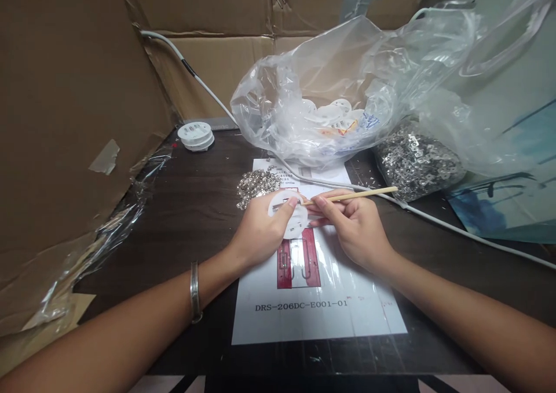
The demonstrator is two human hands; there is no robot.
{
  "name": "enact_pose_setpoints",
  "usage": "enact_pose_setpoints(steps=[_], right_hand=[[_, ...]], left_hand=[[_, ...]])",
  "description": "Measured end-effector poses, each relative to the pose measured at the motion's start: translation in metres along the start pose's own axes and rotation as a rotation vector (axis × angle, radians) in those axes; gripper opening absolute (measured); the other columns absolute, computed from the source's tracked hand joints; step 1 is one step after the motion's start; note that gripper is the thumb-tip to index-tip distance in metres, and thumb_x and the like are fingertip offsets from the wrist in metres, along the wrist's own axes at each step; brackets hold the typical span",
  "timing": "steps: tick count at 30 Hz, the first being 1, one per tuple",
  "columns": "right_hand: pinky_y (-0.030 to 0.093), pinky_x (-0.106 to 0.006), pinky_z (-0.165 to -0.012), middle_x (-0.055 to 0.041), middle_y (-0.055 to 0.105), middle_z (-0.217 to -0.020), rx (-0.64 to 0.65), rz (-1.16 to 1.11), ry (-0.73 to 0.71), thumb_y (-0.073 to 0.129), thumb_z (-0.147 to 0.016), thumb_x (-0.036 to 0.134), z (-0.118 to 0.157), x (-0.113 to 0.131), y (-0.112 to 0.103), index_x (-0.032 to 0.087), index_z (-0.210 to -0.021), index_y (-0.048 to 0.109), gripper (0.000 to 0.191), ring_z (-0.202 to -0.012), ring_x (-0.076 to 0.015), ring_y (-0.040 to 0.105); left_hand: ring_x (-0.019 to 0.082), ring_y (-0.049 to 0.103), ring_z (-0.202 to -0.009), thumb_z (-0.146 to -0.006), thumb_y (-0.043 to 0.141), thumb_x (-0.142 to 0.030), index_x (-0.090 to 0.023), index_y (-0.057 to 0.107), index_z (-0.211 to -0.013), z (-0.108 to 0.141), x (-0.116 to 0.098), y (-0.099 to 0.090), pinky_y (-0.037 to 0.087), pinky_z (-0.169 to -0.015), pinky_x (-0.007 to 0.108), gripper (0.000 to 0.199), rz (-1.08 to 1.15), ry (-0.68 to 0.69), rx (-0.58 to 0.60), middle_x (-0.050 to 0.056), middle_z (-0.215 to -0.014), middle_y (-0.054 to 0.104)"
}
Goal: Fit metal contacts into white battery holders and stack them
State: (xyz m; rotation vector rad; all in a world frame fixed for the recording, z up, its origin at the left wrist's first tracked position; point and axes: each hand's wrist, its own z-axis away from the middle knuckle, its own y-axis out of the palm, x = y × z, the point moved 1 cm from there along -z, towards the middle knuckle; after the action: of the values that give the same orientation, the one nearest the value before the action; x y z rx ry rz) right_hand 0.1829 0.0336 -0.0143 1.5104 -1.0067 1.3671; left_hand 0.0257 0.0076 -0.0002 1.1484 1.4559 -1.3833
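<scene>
My left hand [266, 226] grips a round white plastic disc [297, 226], its thumb pressed on the upper face. The disc has slots with small metal pieces in them. Between the thumb and fingers of my right hand [357, 226] is a thin wooden stick [365, 195], its tip touching the disc near my left thumb. Both hands are above a printed sheet [321, 323] showing a red picture and the text DRS-206DC-E001-01. Just behind my left hand lies a pile of small shiny metal parts [256, 185].
Stacked white discs [196, 135] stand at the back left. A clear plastic bag [304, 80] with more discs is at the back, beside a bag of metal parts [414, 158]. A white cable [452, 224] crosses the table. Cardboard [65, 91] walls the left and back.
</scene>
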Motion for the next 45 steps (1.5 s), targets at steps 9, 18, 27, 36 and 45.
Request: enact_pose_setpoints(steps=[9, 18, 27, 36, 45], right_hand=[[0.062, -0.021, -0.062, -0.0055, 0.071, -0.081, -0.031, 0.004, -0.008, 0.067, -0.084, 0.029, 0.0008, -0.0004, 0.0003, 0.013, -0.081, 0.07, 0.017, -0.073, -0.0145, 0.07], [0.061, -0.023, -0.065, -0.0051, 0.071, -0.085, -0.073, 0.128, -0.063, 0.065, -0.085, 0.028, 0.0027, -0.0014, 0.0001, 0.015, -0.081, 0.071, 0.016, -0.079, -0.0153, 0.069], [0.06, -0.015, -0.061, -0.0032, 0.072, -0.083, -0.081, 0.059, -0.071, 0.064, -0.087, 0.029, 0.0025, -0.0002, 0.0016, 0.016, -0.084, 0.072, 0.015, -0.074, -0.0118, 0.07], [0.061, -0.017, -0.062, -0.0033, 0.071, -0.081, -0.073, 0.04, -0.055, 0.063, -0.088, 0.032, 0.002, -0.002, 0.0018, 0.015, -0.085, 0.07, 0.018, -0.073, -0.0124, 0.07], [0.06, -0.028, -0.068, -0.0051, 0.071, -0.088, -0.093, 0.17, -0.074, 0.063, -0.087, 0.032, 0.003, -0.004, 0.0019, 0.017, -0.085, 0.071, 0.017, -0.08, -0.0166, 0.069]], left_hand=[[0.015, 0.06, -0.073, -0.091, 0.05, -0.027, -0.011, 0.068, -0.091, 0.0013, 0.0005, 0.0005, 0.047, -0.068, 0.027, 0.024, -0.004, -0.015, -0.001, 0.005, -0.08, 0.067], [0.014, 0.061, -0.074, -0.092, 0.049, -0.027, -0.013, 0.07, -0.097, -0.0009, 0.0041, 0.0013, 0.048, -0.067, 0.026, 0.025, 0.004, -0.012, 0.009, 0.006, -0.083, 0.07], [0.016, 0.062, -0.072, -0.092, 0.05, -0.028, -0.015, 0.071, -0.098, -0.0005, 0.0015, 0.001, 0.05, -0.068, 0.029, 0.026, -0.061, 0.008, -0.019, 0.006, -0.082, 0.071], [0.014, 0.057, -0.064, -0.09, 0.049, -0.028, -0.014, 0.067, -0.083, 0.0006, 0.0019, 0.0015, 0.046, -0.06, 0.027, 0.023, -0.079, -0.013, -0.021, 0.004, -0.073, 0.066], [0.015, 0.058, -0.069, -0.091, 0.049, -0.03, -0.014, 0.07, -0.092, 0.0009, 0.0032, 0.0008, 0.047, -0.062, 0.028, 0.026, -0.069, -0.013, 0.0, 0.005, -0.078, 0.068]])
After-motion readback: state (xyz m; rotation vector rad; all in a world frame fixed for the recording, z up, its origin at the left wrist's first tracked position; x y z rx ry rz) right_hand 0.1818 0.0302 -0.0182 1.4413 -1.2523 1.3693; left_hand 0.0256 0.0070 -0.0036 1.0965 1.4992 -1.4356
